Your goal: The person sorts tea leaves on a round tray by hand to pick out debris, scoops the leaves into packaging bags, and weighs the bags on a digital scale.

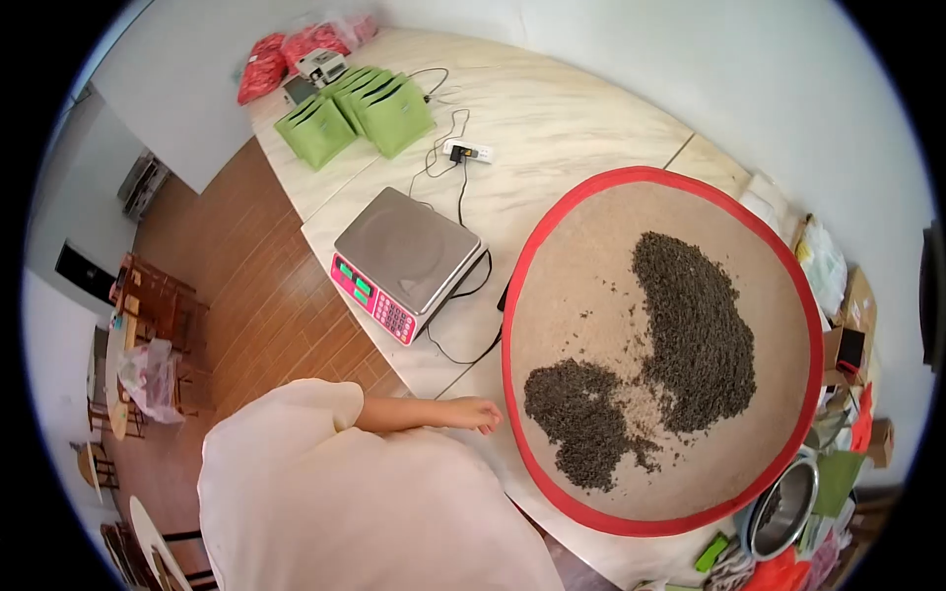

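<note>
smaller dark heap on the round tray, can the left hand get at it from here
Probably yes: the left hand is just outside the red rim of the round tray, on the side nearest the smaller dark heap. Only that rim seems to lie between them.

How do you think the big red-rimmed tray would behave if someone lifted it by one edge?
The red-rimmed tray would probably be awkward, being so broad. Its dark grains lie loose in two main heaps, so they would likely slide if it tilted.

Pale table — scale, tray, pouches
</note>
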`<state>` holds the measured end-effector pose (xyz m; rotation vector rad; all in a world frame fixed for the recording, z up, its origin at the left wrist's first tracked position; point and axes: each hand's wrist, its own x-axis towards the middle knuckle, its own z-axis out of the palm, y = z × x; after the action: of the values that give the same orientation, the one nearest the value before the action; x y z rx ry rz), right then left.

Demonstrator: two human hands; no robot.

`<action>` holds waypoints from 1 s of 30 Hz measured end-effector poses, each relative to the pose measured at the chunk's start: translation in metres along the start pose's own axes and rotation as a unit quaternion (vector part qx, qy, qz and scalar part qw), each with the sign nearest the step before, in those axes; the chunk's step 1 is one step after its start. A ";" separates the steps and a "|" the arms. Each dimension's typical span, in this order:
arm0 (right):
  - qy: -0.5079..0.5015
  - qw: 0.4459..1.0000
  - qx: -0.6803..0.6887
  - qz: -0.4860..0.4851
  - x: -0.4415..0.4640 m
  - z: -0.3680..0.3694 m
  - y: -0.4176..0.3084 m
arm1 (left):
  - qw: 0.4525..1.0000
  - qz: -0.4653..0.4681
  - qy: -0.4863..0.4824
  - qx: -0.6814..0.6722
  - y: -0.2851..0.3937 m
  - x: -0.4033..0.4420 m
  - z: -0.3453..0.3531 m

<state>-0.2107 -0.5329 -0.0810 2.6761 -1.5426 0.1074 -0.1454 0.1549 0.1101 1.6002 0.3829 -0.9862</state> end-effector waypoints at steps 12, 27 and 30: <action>0.021 0.998 0.049 -0.019 0.018 -0.032 -0.055 | 0.997 0.049 0.040 -0.038 0.018 0.021 0.009; 0.224 0.877 0.364 -0.219 -0.111 -0.336 -0.121 | 0.984 0.154 0.024 -0.090 0.007 -0.020 -0.031; 0.210 0.847 0.329 -0.360 -0.184 -0.399 -0.156 | 0.976 0.190 0.021 -0.106 0.006 -0.031 -0.046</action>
<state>-0.1812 -0.2652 0.2991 3.1732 -0.3264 1.2706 -0.1416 0.2040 0.1376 1.4329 0.1926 -0.5997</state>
